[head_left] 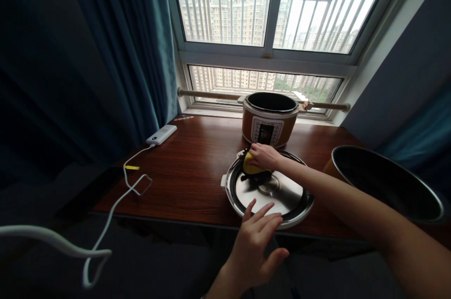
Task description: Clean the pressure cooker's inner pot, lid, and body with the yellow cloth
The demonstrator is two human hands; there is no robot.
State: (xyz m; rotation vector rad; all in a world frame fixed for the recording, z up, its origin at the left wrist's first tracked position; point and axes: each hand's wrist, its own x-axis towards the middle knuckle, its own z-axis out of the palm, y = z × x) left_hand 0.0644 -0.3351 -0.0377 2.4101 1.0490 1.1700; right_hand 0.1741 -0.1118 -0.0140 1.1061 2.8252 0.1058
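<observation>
A round metal lid (243,194) with a black seal ring lies on the table, its shiny inner side up. My right hand (263,156) is closed on a yellow and dark cloth (251,166), pressed against the lid's far left rim. Nearer to me, my left hand (259,242) is open with fingers spread, holding nothing. Its fingertips are over the lid's front edge; whether they touch it I cannot tell. Just behind the lid stands a brown and white electric cooker (248,123), uncovered, with a control panel on its front.
At the right is a large dark inner pot (384,177), below my right forearm. A white power bank (162,134) with a white cable (116,203) lies on the left of the wooden table (197,163). A yellow strip (132,167) is near the cable. Behind are a window and a rail (211,95).
</observation>
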